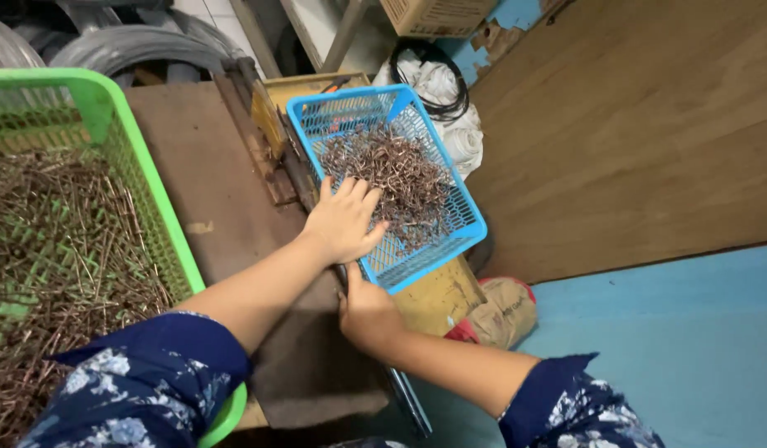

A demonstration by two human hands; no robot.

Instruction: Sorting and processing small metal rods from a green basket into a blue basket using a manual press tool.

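A blue mesh basket (466,220) holds a heap of small bent copper-coloured wire pieces (392,170). My left hand (344,220) reaches into the basket's near left side, fingers spread over the wire pieces. My right hand (367,314) sits just below the basket's near corner, curled around a dark metal bar or lever (408,400) at the edge of the brown work surface (205,178). A big green mesh basket (143,170) at the left is full of long straight copper-coloured wires (60,249).
The blue basket rests on a yellow box-like stand (437,299). Behind it lie white cloth and black cable (450,104), a cardboard box (437,15) and coils of grey wire (126,46). A brown sack (504,309) lies on the blue floor (665,332); a wooden panel (640,124) stands at the right.
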